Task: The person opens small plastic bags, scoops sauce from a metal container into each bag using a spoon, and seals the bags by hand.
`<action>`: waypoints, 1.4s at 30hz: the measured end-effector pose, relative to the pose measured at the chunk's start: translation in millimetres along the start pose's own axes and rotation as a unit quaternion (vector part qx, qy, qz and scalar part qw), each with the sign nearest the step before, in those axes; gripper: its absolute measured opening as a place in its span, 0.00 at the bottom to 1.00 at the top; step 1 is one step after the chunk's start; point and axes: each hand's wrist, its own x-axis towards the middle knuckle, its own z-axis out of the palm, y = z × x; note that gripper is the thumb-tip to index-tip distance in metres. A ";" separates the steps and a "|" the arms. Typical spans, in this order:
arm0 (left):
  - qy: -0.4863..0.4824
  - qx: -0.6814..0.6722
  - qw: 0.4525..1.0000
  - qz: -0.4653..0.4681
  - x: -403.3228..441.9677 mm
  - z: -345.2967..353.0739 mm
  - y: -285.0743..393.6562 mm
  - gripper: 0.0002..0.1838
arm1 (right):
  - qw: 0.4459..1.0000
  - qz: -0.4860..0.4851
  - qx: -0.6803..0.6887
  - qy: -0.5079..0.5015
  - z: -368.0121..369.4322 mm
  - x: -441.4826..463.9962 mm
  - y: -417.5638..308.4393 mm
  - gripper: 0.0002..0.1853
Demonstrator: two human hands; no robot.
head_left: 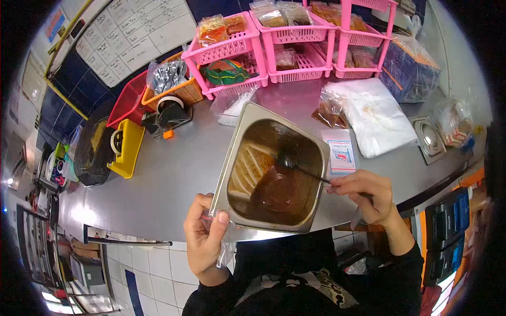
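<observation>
A deep metal pan (pixel 224 179) with brown sauce (pixel 282 189) pooled in it leans at the table's near edge. Sauce streaks mark its left inner wall. My right hand (pixel 366 195) is closed around the thin handle of a dark spoon (pixel 311 175), whose bowl dips into the pan near the sauce. At the pan's lower left corner is my left hand (pixel 206 234), its thumb and fingers pinching a small clear plastic bag (pixel 227 245). Whether those fingers also bear on the pan cannot be made out.
Behind the pan, pink racks (pixel 300 34) hold bagged food. A filled brown sachet (pixel 331 111), white plastic sheets (pixel 377 116) and a printed packet (pixel 341 154) lie to the right on the metal table (pixel 179 168). Left stand a yellow tape dispenser (pixel 128 150) and an orange basket (pixel 184 89).
</observation>
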 end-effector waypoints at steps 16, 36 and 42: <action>0.011 0.032 0.999 0.014 -0.1 16.7 8.1 0.07 | 0.727 0.475 0.446 0.218 11.5 -9.0 14.2 0.13; -0.042 -0.109 0.985 -0.127 -36.1 -59.0 -31.9 0.12 | 0.687 0.390 0.554 0.260 0.9 -8.7 15.1 0.12; 0.022 -0.121 0.990 -0.064 -47.6 -86.9 -13.2 0.17 | 0.707 0.386 0.535 0.255 6.2 -6.9 21.1 0.11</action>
